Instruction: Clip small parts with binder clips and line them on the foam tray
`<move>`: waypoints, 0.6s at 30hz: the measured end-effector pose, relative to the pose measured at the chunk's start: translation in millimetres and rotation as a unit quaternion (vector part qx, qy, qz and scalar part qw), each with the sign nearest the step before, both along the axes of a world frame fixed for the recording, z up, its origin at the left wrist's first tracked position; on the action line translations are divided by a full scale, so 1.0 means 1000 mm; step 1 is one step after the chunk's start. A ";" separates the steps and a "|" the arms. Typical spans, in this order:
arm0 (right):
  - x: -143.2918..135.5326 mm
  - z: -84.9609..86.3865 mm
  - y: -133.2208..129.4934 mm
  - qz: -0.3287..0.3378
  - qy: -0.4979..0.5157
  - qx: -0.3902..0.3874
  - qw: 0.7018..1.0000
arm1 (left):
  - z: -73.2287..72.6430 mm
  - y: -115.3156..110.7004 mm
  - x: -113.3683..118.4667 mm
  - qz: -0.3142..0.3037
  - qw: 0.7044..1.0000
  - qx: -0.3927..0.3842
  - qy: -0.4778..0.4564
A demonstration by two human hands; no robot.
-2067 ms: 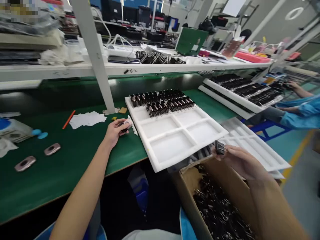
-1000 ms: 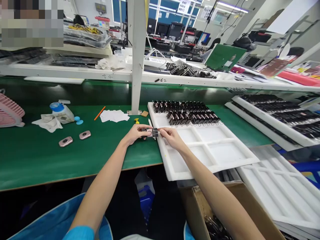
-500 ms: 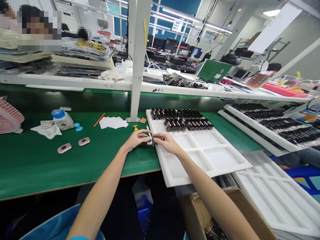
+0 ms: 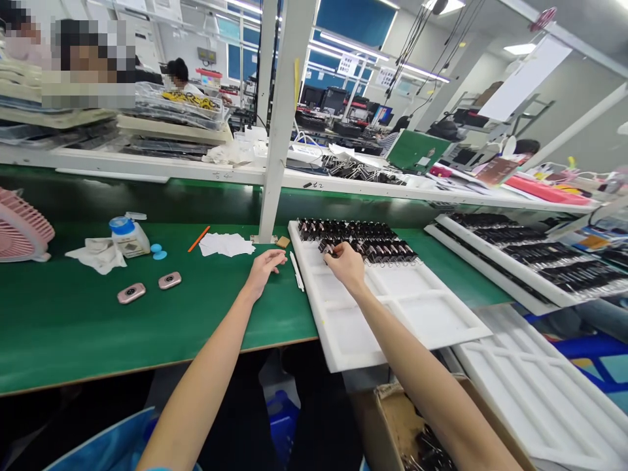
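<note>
My right hand is over the white foam tray, its fingers closed on a small watch case with black binder clips on it. This piece is at the left end of the front row of clipped watch cases; whether it touches the tray is hidden. Left of the tray, my left hand hovers over the green mat with its fingers loosely apart and nothing in them. A white pen lies between that hand and the tray. Two pink watch cases lie on the mat further left.
On the mat are a blue-capped bottle, tissue, white paper, an orange stick and a pink fan. A post rises behind. Filled trays stand right; a cardboard box with clips is below.
My right hand has moved right and up to the tray's row, carrying the clipped watch case. My left hand has let go of it and moved slightly left. The pen is now uncovered.
</note>
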State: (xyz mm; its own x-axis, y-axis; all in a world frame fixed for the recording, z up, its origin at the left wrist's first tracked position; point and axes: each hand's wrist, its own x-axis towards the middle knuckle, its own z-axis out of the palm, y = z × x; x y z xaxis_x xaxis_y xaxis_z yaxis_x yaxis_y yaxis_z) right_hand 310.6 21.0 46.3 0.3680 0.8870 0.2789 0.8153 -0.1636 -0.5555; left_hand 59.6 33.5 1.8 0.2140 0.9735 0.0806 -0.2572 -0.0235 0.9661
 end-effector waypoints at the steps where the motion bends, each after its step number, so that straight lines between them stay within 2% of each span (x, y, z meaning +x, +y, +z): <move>1: -0.002 -0.001 0.003 -0.007 -0.029 -0.008 1.000 | 0.000 0.000 0.000 -0.001 1.000 0.001 -0.001; 10: -0.012 -0.010 0.013 0.008 -0.138 -0.043 0.989 | 0.000 0.001 0.000 -0.007 1.000 0.001 -0.007; 15: -0.011 -0.013 0.003 0.053 -0.135 0.026 0.989 | -0.002 0.002 0.001 0.003 1.000 0.006 -0.002; 18: -0.004 -0.003 -0.026 0.068 -0.084 0.091 0.990 | -0.005 0.001 0.003 0.033 0.999 0.012 0.021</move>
State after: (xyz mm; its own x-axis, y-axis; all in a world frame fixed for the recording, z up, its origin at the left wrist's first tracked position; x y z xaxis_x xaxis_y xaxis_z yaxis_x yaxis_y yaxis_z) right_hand 306.2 -5.3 43.5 0.1828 0.8549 0.4856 0.9067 0.0444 -0.4195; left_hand 62.7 34.9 -3.5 0.1526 0.9837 0.0956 -0.2138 -0.0616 0.9749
